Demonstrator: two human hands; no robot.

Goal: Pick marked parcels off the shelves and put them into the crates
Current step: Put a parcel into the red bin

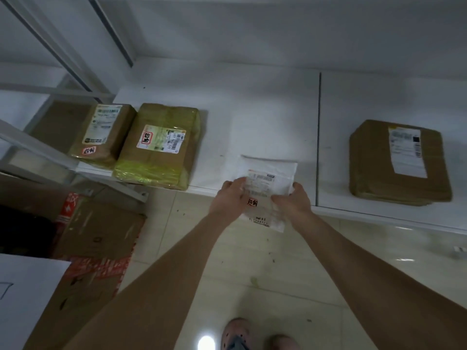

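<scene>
White shelf (265, 117), front edge: left hand (231, 198) and right hand (294, 200) both grasping white parcel (267, 178), half overhanging.

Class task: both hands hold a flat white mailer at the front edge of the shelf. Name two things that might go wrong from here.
1. The white mailer is thin and limp, pinched only at its near end by the left hand and right hand; it may sag or slip to the floor.
2. The cardboard box at lower left is crumpled, so a dropped parcel might miss its opening.
</scene>
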